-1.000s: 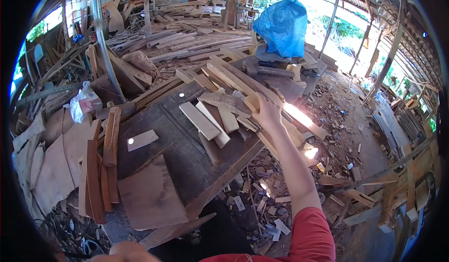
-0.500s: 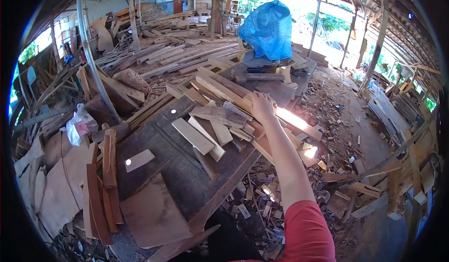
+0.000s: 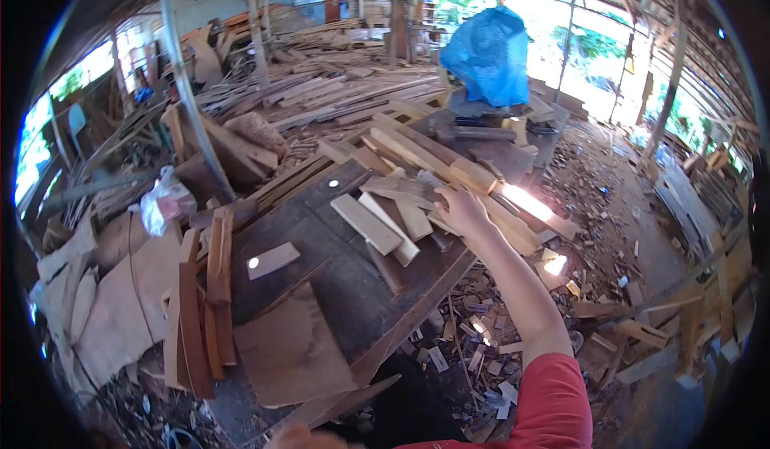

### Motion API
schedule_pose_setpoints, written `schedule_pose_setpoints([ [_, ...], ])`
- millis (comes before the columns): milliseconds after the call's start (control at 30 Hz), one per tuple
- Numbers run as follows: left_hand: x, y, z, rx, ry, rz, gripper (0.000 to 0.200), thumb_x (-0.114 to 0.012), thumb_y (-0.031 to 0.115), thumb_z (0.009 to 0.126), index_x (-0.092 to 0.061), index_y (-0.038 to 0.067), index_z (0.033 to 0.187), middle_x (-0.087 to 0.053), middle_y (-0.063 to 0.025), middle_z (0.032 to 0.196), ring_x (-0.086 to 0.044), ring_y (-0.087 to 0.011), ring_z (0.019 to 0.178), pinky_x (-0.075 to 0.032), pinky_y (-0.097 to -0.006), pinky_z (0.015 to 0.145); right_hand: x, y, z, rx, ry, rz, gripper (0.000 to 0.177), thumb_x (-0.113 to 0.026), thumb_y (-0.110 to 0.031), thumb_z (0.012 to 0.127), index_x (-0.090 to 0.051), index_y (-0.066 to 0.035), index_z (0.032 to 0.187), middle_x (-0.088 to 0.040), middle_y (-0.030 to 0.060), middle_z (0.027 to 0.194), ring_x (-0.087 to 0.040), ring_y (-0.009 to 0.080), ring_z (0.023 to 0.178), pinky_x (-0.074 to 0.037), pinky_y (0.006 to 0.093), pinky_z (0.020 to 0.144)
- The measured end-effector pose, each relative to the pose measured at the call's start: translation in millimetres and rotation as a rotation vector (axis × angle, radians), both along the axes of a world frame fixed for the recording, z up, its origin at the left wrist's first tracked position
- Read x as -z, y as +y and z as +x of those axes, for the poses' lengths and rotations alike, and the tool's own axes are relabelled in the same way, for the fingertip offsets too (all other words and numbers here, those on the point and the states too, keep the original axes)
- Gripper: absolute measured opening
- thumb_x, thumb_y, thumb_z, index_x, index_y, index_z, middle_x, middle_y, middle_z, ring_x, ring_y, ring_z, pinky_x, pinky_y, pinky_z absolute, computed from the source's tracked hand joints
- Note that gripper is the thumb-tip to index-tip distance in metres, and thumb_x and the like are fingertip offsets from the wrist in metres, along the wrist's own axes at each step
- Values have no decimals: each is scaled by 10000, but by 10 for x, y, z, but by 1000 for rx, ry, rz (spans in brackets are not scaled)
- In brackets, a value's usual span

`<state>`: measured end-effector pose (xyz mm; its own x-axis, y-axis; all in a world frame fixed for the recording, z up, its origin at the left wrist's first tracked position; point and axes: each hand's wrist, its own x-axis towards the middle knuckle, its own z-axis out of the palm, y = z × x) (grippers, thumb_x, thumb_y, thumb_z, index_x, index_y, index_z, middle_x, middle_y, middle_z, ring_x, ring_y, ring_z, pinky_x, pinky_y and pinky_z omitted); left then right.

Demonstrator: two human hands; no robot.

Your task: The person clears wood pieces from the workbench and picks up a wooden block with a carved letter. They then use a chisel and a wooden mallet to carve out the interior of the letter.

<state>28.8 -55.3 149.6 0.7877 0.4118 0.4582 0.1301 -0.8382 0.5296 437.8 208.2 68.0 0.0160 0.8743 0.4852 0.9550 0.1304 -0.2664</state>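
My right hand [image 3: 463, 210] reaches over a pile of offcuts on the dark workbench [image 3: 313, 244]. Its fingers are apart and slightly bent, the tips right at the end of a greyish wooden piece [image 3: 399, 190]. Just beyond the hand lies a thick wooden block [image 3: 473, 175]. Nearer the bench's middle, two pale wooden strips [image 3: 365, 223] rest side by side, leaning on other pieces. Only a blurred bit of my left hand [image 3: 309, 438] shows at the bottom edge, its fingers hidden.
A small flat wood piece [image 3: 273, 260] and a thin board [image 3: 293, 346] lie on the bench. Brown wooden lengths [image 3: 216, 264] stand at its left side. Blue plastic sheeting [image 3: 488, 56] covers something at the back. Scrap wood [image 3: 481, 341] litters the floor.
My right hand has come off the thick block and moved nearer and left, over the smaller offcuts. The view has swung left, and part of my left hand now shows at the bottom.
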Motion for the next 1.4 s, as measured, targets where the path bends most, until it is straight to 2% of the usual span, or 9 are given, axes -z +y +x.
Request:
schedule_pose_setpoints([
  [67, 422, 172, 34, -351, 335, -102, 569, -659, 346, 700, -515, 108, 1196, -548, -172, 1188, -555, -306, 1013, -375, -536, 864, -40, -51, -181, -95, 40, 35, 284, -558, -227, 809, -564, -69, 1045, -586, 155, 981, -536, 332, 984, -429, 429, 842],
  [133, 833, 332, -77, -611, 615, 19, 614, -608, 482, 756, -520, 73, 1206, -467, -158, 1268, -425, -324, 1184, -340, -457, 965, -144, -173, -427, -140, 23, -28, 267, -559, -227, 808, -564, -66, 1021, -582, 160, 993, -538, 330, 983, -431, 429, 834],
  [200, 1252, 535, -209, -724, 602, 99, 765, -623, 565, 692, -454, 105, 1279, -337, -184, 1363, -260, -345, 1296, -274, -518, 1000, -135, -237, -640, -157, -59, -74, 250, -554, -261, 818, -550, -62, 971, -596, 166, 967, -568, 323, 931, -455, 433, 772],
  [300, 1428, 715, -203, -819, 580, 71, 863, -588, 653, 665, -400, 125, 1321, -285, -191, 1393, -210, -351, 1321, -233, -566, 1008, -80, -324, -974, -102, -26, -328, 285, -540, -307, 832, -535, -63, 979, -614, 166, 898, -595, 333, 857, -474, 437, 708],
  [600, 1518, 935, -120, -878, 540, 73, 907, -597, 690, 624, -377, 184, 1344, -243, -158, 1419, -179, -345, 1331, -173, -579, 1026, 316, -516, -1434, 10, -204, -388, 719, -585, -442, 796, -293, -52, 1326, -595, 167, 1031, -615, 300, 891, -502, 400, 718],
  [700, 1531, 1008, -191, -847, 468, 87, 903, -594, 697, 616, -379, 209, 1344, -266, -130, 1415, -203, -317, 1328, -178, -567, 1032, 262, -539, -1499, 56, -201, -529, 720, -595, -418, 794, -283, -54, 1331, -580, 182, 1065, -614, 305, 893, -503, 404, 719],
  [1033, 1614, 1026, -193, -919, 360, 93, 893, -587, 702, 617, -402, 195, 1328, -293, -117, 1406, -226, -299, 1323, -185, -559, 1035, 506, -578, -1612, 83, -265, -233, 628, -670, -298, 747, -383, -75, 1258, -487, 154, 1117, -561, 317, 964, -514, 388, 701],
  [1100, 1615, 1048, -170, -959, 358, 98, 901, -582, 707, 619, -403, 179, 1326, -294, -116, 1406, -226, -300, 1324, -189, -565, 1030, 508, -584, -1666, -53, -345, 83, 529, -676, -284, 737, -474, -77, 1179, -471, 133, 1122, -524, 309, 1010, -505, 388, 731],
  [1400, 1596, 1161, -200, -974, 313, 89, 903, -594, 707, 601, -430, 168, 1306, -327, -111, 1392, -248, -286, 1318, -196, -567, 1028, 334, 116, -2513, -486, -140, 12, 408, -606, -235, 786, -508, -70, 1146, -545, 102, 1091, -512, 279, 1049, -461, 402, 829],
])
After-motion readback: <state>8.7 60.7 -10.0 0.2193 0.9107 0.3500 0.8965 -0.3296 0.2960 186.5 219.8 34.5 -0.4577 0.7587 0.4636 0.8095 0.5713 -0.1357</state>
